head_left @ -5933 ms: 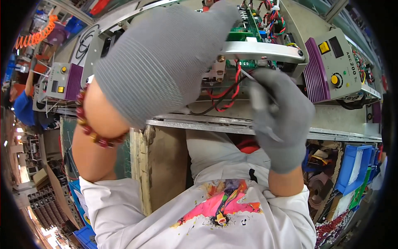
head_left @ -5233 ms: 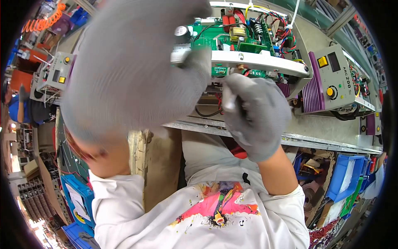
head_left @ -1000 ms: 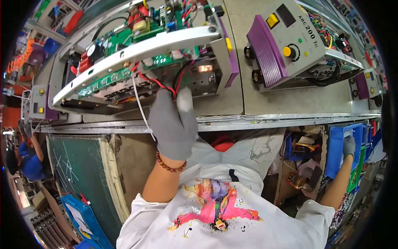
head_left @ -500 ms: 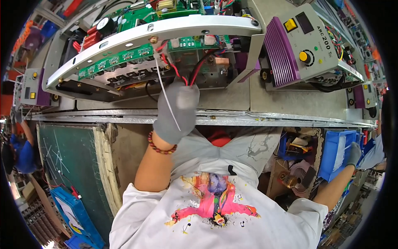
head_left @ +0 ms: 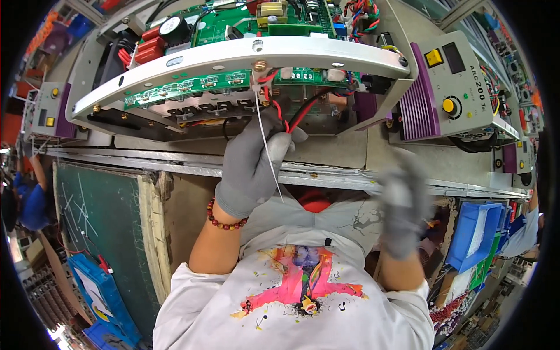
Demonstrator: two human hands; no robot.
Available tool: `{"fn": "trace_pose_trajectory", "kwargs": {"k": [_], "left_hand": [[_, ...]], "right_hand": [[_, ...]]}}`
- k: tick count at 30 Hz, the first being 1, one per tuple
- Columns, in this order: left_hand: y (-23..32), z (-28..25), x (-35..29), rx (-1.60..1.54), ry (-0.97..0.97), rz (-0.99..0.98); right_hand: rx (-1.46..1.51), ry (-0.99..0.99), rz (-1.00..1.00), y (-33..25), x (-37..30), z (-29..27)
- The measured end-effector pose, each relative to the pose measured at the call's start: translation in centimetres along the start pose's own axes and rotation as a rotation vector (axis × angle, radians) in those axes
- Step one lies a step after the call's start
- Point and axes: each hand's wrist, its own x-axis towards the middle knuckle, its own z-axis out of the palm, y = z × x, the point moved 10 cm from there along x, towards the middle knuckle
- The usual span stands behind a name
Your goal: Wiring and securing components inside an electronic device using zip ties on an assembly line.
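Note:
My left hand (head_left: 252,160), in a grey glove, is closed around a bundle of red and black wires (head_left: 294,119) at the front of an open machine chassis (head_left: 192,55). A thin white cable tie (head_left: 267,140) hangs from the wires near a brass screw and runs down across that glove. Behind the wires sits a green circuit board strip (head_left: 192,87) under the chassis's pale metal rail. Over the bench edge to the right, my gloved right hand (head_left: 403,204) is smeared by motion. Its fingers, and anything in them, cannot be made out.
A purple and grey machine (head_left: 455,93) with a yellow knob stands right of the chassis, and another (head_left: 49,111) at the left. A blue bin (head_left: 475,236) holding pale strips is at my lower right. The metal bench edge (head_left: 146,160) runs before me. Another person (head_left: 32,198) is at far left.
My right hand has come from the blue bin toward the bench edge. My left hand stays on the wires, its fingers now higher up them. The view has shifted slightly.

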Motion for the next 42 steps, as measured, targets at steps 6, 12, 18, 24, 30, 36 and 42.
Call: {"fn": "trace_pose_trajectory", "kwargs": {"k": [6, 12, 18, 24, 30, 36, 42], "left_hand": [[-0.7, -1.0, -0.3, -0.047, 0.115, -0.076], [0.2, -1.7, -0.1, 0.09, 0.154, -0.15], [0.8, -2.0, 1.1, 0.14, 0.065, -0.153], [-0.5, -1.8, 0.0, -0.179, 0.214, -0.294], [1.7, -5.0, -1.7, -0.111, 0.542, 0.093], [1.9, -6.1, -3.3, -0.256, 0.593, 0.11], [1.3, -6.4, -3.3, -0.256, 0.625, 0.058]], "right_hand": [[0.17, -0.121, 0.227, 2.1, 4.4, 11.8], [0.22, -0.252, -0.059, -1.3, 6.9, 13.4], [0.239, -0.351, 0.124, 0.2, 7.0, 13.5], [0.335, -0.4, 0.147, -0.2, 7.5, 14.4], [0.469, -0.46, 0.259, 0.1, 6.7, 12.6], [0.821, -0.293, 0.451, 1.5, 4.5, 11.0], [0.886, -0.273, 0.363, 1.5, 4.1, 11.5]]}}
